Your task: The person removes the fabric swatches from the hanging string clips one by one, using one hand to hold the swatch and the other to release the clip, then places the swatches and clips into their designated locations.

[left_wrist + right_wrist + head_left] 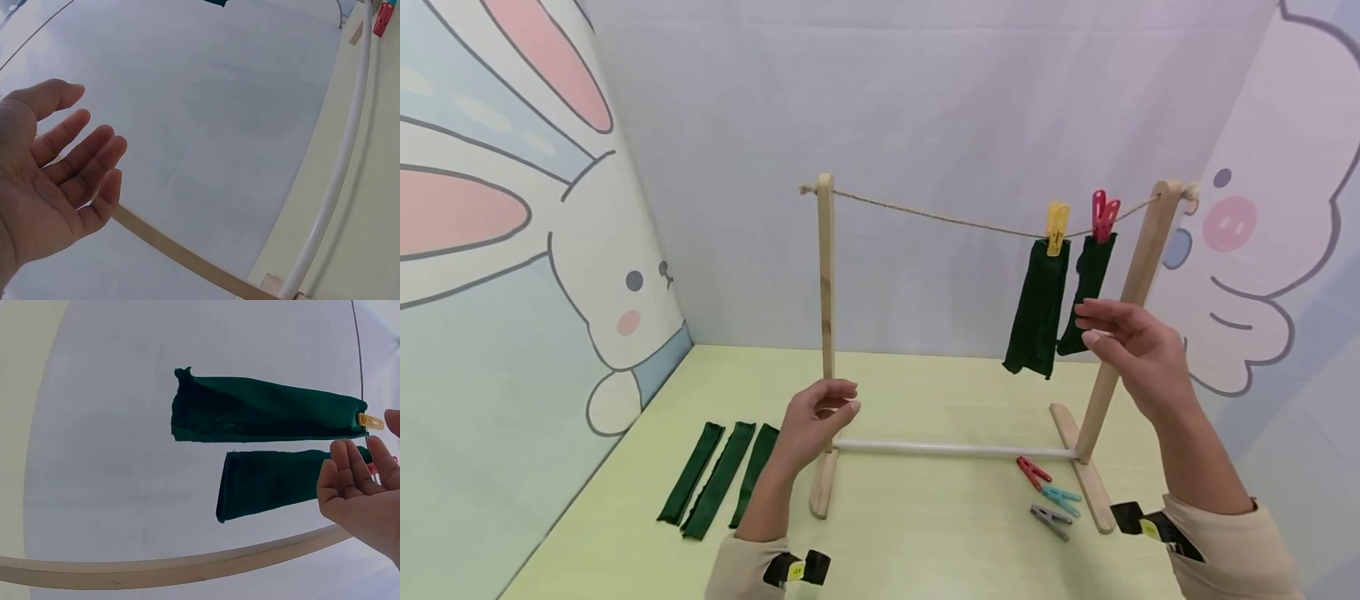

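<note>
Two dark green cloth strips hang from a twine line (940,218) near its right end. A yellow clothespin (1057,227) clips the left cloth strip (1039,308); a red clothespin (1103,218) clips the right cloth strip (272,481). My right hand (1138,354) is in front of the right strip's lower part in the head view, fingers loosely bent, nothing held. My left hand (814,421) hovers before the left wooden post (826,283), relaxed and holding nothing; in the left wrist view the left hand (69,169) shows a bare palm with loosely curled fingers.
Three folded green strips (721,483) lie on the table at left. Near the right wooden foot (1086,475) lie a red clothespin (1033,472), a blue clothespin (1062,498) and a grey clothespin (1051,521). A white rod (955,450) joins the posts low down.
</note>
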Motion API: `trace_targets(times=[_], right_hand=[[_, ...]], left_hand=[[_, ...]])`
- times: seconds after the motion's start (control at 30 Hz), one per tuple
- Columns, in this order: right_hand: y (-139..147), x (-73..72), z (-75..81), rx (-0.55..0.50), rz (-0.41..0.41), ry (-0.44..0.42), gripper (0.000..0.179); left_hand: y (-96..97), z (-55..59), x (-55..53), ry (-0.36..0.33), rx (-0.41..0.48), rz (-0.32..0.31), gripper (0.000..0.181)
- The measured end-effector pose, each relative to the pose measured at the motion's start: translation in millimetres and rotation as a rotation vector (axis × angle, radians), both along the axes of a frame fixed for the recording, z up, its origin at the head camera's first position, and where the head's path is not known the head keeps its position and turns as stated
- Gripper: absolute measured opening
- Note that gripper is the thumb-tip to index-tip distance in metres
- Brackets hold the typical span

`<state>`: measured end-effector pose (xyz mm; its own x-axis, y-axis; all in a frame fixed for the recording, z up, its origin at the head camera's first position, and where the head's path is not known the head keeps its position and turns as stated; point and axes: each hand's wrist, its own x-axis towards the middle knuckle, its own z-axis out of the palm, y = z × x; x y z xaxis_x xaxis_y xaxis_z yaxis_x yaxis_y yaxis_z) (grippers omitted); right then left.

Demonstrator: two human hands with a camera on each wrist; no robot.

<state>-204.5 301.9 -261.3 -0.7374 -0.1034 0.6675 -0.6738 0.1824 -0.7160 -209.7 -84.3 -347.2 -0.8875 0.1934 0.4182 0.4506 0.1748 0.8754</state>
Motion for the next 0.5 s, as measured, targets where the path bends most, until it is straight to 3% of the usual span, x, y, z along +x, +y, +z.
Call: trace_targets(times=[0.13,0.5], right_hand=[[-4,-3.3,8.9,0.022,-0.049,0.020,0.034],[-10,-7.7,29.0,-0.073,0.013,0.064,0.033]], left_hand=[[10.9,-0.6,-3.7,0.001,0.042,-0.021,0.021],[40.5,3.7,-11.1,0.019,0.102,-0.053,0.018]])
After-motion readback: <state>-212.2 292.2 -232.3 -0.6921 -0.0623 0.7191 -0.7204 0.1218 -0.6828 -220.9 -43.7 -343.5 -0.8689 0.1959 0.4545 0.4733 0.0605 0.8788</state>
